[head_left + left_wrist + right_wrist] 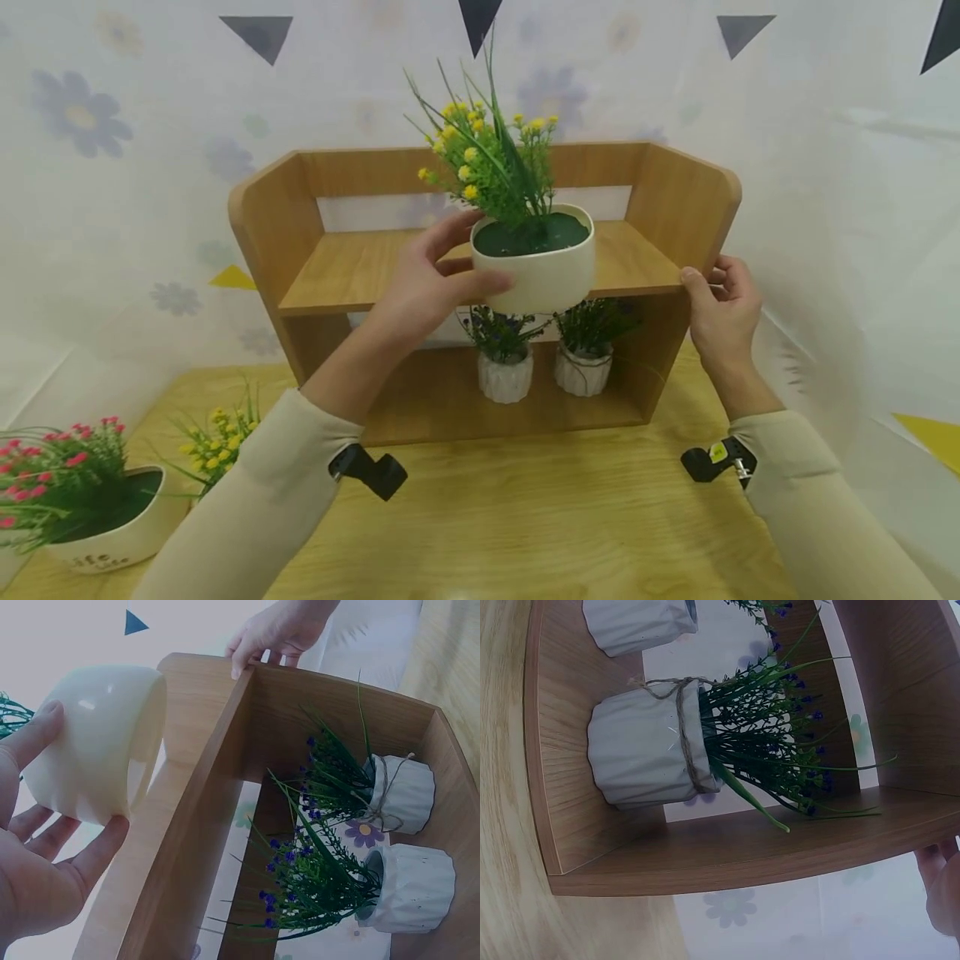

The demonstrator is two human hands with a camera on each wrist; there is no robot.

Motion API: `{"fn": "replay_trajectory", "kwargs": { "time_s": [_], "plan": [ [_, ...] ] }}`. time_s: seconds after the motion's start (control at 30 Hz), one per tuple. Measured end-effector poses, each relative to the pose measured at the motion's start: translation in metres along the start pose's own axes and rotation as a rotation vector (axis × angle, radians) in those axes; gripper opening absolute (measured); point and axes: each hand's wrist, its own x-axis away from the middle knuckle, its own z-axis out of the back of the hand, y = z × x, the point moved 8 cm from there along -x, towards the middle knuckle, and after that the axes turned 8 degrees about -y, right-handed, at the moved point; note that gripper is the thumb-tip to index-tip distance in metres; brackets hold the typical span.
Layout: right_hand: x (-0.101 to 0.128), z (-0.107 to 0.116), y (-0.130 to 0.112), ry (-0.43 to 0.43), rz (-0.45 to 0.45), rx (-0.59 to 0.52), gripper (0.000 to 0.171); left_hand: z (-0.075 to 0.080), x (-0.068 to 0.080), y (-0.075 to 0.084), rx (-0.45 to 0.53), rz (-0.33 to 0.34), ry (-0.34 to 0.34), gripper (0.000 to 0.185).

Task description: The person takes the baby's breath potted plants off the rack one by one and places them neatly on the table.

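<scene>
My left hand [435,279] grips a cream round pot [536,262] of yellow flowers [487,162], held in the air just in front of the upper board of a wooden shelf [337,275]. In the left wrist view the pot [94,742] lies between my thumb and fingers [41,847]. My right hand [720,304] holds the shelf's right front corner, thumb on the edge; it shows at the shelf edge [274,634] and as fingertips [941,889]. Two white ribbed pots with purple flowers [506,367] [585,358] stand on the lower board.
A cream pot of pink flowers [82,508] and a plant with yellow flowers [217,437] stand on the wooden table [525,517] at the front left. A floral white cloth [112,208] hangs behind and at both sides.
</scene>
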Motion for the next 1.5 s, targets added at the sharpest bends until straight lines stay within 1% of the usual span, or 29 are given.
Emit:
{"fn": "replay_trajectory", "kwargs": {
  "time_s": [0.1,0.27,0.4,0.53,0.6,0.73,0.83,0.97,1.07,1.13,1.2,1.33,1.4,1.5],
  "plan": [
    [0.000,0.001,-0.002,0.005,0.011,0.009,0.014,0.003,0.013,0.001,-0.015,-0.013,-0.002,0.074],
    [0.000,0.001,-0.003,0.012,0.009,-0.010,0.013,0.006,0.034,-0.002,-0.038,0.016,-0.008,0.070],
    [0.002,0.003,-0.001,0.023,-0.004,-0.044,0.013,0.010,0.049,-0.010,-0.057,0.049,0.003,0.070],
    [0.002,0.005,-0.001,0.023,0.000,-0.054,0.014,0.019,0.065,-0.020,-0.078,0.073,0.043,0.071],
    [0.003,0.005,-0.001,0.024,0.001,-0.061,0.014,0.022,0.074,-0.025,-0.085,0.096,0.058,0.071],
    [0.004,0.008,-0.002,0.033,0.001,-0.056,0.014,0.024,0.091,-0.034,-0.057,0.111,0.062,0.074],
    [0.005,0.009,-0.003,0.036,0.001,-0.050,0.014,0.026,0.106,-0.043,-0.061,0.148,0.075,0.076],
    [0.005,0.010,-0.003,0.037,-0.005,-0.065,0.015,0.031,0.128,-0.060,-0.106,0.259,0.105,0.076],
    [0.005,0.011,-0.005,0.038,0.002,-0.062,0.015,0.034,0.140,-0.075,-0.081,0.310,0.114,0.076],
    [0.004,0.011,-0.006,0.037,0.012,-0.059,0.015,0.036,0.147,-0.083,-0.044,0.313,0.113,0.076],
    [0.004,0.011,-0.007,0.037,0.015,-0.065,0.015,0.036,0.154,-0.091,0.023,0.312,0.107,0.076],
    [0.005,0.011,-0.005,0.036,-0.002,-0.088,0.015,0.036,0.169,-0.106,0.103,0.302,0.108,0.075],
    [0.006,0.011,-0.004,0.032,-0.012,-0.098,0.016,0.036,0.175,-0.113,0.106,0.301,0.118,0.073],
    [0.005,0.012,-0.002,0.029,-0.019,-0.109,0.016,0.037,0.182,-0.126,0.108,0.329,0.140,0.072]
  ]
}}
